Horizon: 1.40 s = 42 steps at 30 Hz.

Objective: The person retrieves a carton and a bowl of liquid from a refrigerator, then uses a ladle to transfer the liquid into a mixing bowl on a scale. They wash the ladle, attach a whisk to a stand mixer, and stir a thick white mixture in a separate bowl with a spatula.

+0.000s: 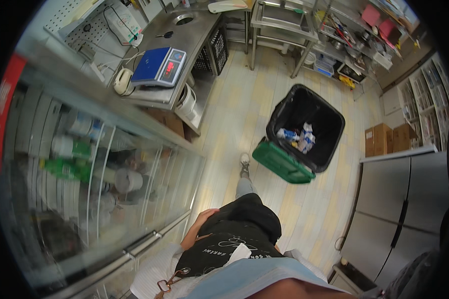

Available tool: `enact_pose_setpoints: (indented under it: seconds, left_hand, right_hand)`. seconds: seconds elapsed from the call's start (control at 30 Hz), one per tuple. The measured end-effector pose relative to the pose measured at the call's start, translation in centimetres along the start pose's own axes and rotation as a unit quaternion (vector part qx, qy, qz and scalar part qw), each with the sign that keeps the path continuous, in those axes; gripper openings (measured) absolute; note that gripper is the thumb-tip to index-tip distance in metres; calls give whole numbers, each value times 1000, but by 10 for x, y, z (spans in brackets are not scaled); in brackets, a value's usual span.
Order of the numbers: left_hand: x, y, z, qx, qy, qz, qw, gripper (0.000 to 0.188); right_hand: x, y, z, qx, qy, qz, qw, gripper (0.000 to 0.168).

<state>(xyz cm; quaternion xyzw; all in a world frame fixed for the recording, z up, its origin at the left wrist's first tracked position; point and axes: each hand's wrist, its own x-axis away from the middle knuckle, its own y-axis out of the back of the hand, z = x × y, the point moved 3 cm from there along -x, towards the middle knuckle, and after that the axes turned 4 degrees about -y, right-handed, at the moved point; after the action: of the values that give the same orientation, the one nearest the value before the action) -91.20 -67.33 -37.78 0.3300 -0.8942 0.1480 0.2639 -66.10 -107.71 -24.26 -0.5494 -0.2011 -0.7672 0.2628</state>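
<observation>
My left hand (207, 215) hangs at my side against the black apron (235, 231); its fingers are partly hidden, so what it may hold cannot be told. My right hand is out of view, behind the apron's right side. Ahead of me to the right stands a black lined trash bin (305, 127), its green lid (282, 164) hanging toward me. Crumpled blue and white packaging (306, 138) lies inside it. One shoe (244, 159) shows on the floor left of the bin.
A glass-door refrigerator (116, 187) fills the left. Beyond it, a steel counter (198, 33) bears a blue digital scale (151, 67). A sink (280, 17) and loaded wire shelves (336, 37) stand at the back, cardboard boxes (378, 141) and a steel cabinet (381, 194) at right.
</observation>
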Motion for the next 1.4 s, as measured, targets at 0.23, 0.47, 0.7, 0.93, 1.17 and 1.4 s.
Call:
enact_pose_setpoints:
  seconds: [0.23,0.47,0.7,0.93,1.17,1.4]
  left_hand:
    - [-118,44,-91,-178,146,-115,966,39]
    - [-233,80,-164,-138,181,-191,955,35]
    - [-398,148,-198,-468,-95,-114,871,33]
    - [-627,157,-566,-84,-28,-74,993,27]
    - [-781,28,-731,-71,-48,245,966,55]
    - [-882,-21,-812,-179,-97,283,937,77]
  right_hand:
    - [-67,-103,275,7,32,109,994,20]
    - [-231,-73,524,292,65,110,948,21]
    - [-329,-129,777,99,255,-85,958,25]
    - [-293,-218,883,0,-37,112,993,43]
    - [-352,-215,981,-203,-66,241,947,76]
    - [-363,-183,1139,-136,20,305,942,93]
